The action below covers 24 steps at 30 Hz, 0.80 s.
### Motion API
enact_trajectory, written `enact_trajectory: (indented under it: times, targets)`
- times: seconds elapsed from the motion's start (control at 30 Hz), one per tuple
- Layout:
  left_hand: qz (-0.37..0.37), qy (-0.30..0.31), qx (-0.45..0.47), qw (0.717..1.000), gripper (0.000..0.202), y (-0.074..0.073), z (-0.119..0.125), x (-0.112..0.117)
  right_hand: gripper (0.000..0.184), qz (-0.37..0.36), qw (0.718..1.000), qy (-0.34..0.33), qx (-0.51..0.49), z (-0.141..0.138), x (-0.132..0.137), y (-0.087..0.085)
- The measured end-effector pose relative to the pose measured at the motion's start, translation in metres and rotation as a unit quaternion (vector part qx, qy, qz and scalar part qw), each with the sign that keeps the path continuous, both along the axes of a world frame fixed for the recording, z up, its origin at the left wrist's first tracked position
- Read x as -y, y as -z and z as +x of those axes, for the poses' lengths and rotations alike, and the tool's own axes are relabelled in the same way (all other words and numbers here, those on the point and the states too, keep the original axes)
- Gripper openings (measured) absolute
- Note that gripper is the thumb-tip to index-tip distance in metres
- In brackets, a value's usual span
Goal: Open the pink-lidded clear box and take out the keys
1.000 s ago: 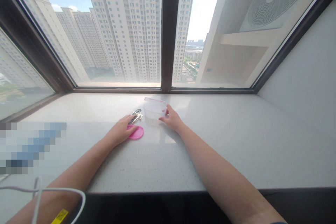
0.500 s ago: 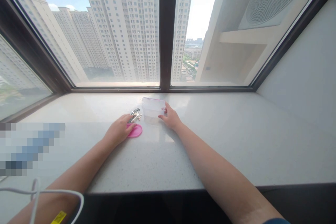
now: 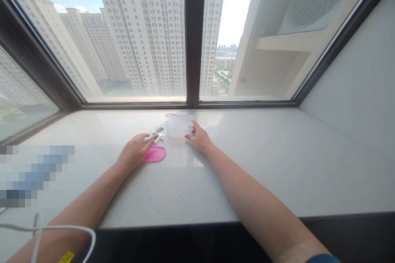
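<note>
A small clear plastic container (image 3: 176, 128) stands on the pale stone window sill (image 3: 247, 160), and my right hand (image 3: 199, 137) grips its right side. A pink lid (image 3: 155, 154) lies flat just left of it. My left hand (image 3: 134, 151) has its fingers curled, pinching the near end of a silvery bunch of keys (image 3: 156, 134) that lies between the lid and the container. The wrist of that hand partly overlaps the lid's left edge.
Large windows with a dark frame (image 3: 193, 37) run along the back of the sill. A white wall (image 3: 361, 82) rises at the right. A white cable (image 3: 61, 230) loops at the lower left, near a blurred patch.
My left hand has lifted off the pink lid and closed on the keys. The right hand stays on the container; the view has shifted slightly.
</note>
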<state>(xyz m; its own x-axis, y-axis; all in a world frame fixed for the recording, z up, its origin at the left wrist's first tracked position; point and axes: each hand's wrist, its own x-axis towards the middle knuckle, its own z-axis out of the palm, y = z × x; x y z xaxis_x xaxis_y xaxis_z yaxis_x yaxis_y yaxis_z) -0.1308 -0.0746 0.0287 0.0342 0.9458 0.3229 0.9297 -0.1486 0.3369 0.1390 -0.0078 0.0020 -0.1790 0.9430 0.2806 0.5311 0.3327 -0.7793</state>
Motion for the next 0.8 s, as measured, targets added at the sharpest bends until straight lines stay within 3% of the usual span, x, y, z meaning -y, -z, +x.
enact_trajectory:
  times: [0.47,0.67,0.8]
  targets:
    - [-0.027,-0.064,0.12,0.99,0.042,0.001,-0.023,-0.008,0.09,-0.009,0.998,0.023,-0.064,0.005,0.004,-0.002]
    - [-0.048,-0.004,0.142,0.989,0.051,0.009,-0.026,-0.012,0.078,-0.001,0.994,0.036,-0.104,0.004,0.003,0.0]
    - [-0.053,0.041,0.128,0.99,0.059,0.013,-0.03,-0.014,0.077,-0.005,0.99,0.008,-0.139,0.004,0.002,0.002]
